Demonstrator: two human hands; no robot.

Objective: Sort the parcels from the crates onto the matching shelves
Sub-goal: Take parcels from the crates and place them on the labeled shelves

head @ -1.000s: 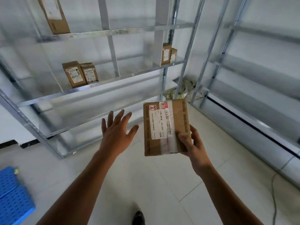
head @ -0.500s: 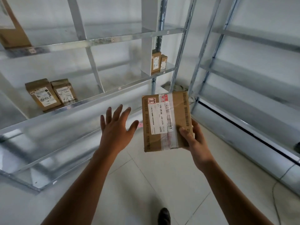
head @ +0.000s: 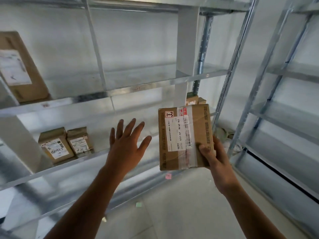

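Brown cardboard is seen on the parcel, crossed by a white label printed in black, a black-barred barcode and red stamps. The shelves are shown in shiny silver-grey. Brown wrapping with white labels is noted on the pair and the big box. A pink tag and a green tag are spotted.

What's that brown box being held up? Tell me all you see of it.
The parcel is a flat brown cardboard box, held upright in the air before the metal shelves. A white label with a barcode sits on its front, crossed by a strip of clear tape; print lines its side edges. Only the right hand touches it, gripping the lower right corner, thumb on the front.
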